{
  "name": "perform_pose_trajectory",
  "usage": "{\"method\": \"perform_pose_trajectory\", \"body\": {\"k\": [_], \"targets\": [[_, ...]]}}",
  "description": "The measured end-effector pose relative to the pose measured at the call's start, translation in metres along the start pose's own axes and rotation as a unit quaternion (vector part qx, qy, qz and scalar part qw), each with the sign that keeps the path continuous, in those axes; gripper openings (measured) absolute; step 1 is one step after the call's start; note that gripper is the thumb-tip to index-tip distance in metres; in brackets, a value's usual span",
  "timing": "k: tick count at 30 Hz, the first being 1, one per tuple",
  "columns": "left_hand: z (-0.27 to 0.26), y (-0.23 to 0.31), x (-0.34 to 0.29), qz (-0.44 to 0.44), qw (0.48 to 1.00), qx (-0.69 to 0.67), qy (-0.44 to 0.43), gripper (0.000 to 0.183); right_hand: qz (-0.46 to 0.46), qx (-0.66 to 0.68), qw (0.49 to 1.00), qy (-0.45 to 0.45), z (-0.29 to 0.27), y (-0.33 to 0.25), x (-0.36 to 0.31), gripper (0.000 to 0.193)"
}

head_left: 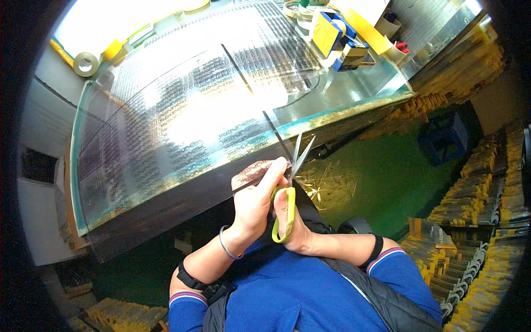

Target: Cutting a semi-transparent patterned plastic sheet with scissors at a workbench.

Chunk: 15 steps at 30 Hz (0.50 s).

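Observation:
A large see-through film sheet (119, 171) printed with rows of dark lettering lies over a glass-topped table and hangs past its near edge. My left hand (253, 207) is closed on the sheet's right edge, thumb on top. In my right hand (296, 229) is a pair of scissors (291, 207) with yellow-green handles. Their blades (301, 155) are spread apart and point away from me, just right of the sheet edge. A dark narrow strip (276, 131) on the film runs up and away from my left hand. Both hands are close together, partly hiding the right fingers.
The glass table's edge (354, 105) runs to the right. Tape dispensers (329, 36) stand at its back right, a tape roll (86, 64) at the back left. A blue crate (442, 138) sits on the green floor, with pale scraps (329, 180) nearer. Racks of yellow-tipped pieces (470, 193) line the right.

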<state>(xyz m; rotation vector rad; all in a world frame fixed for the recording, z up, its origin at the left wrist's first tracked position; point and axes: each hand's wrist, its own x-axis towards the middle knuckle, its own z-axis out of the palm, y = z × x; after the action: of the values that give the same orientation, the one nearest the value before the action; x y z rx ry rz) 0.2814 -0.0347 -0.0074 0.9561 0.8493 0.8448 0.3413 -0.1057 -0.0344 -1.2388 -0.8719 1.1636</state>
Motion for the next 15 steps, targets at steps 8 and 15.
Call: {"method": "perform_pose_trajectory", "body": {"k": [8, 15], "targets": [[0.0, 0.004, -0.002, -0.038, 0.999, -0.03, -0.007, 0.014, -0.044, -0.021, 0.998, 0.035, 0.002, 0.008, -0.001, 0.043], [-0.008, 0.016, -0.006, -0.113, 0.993, -0.027, -0.028, 0.016, -0.05, 0.076, 0.995, -0.028, -0.01, 0.017, -0.006, 0.042]]}}
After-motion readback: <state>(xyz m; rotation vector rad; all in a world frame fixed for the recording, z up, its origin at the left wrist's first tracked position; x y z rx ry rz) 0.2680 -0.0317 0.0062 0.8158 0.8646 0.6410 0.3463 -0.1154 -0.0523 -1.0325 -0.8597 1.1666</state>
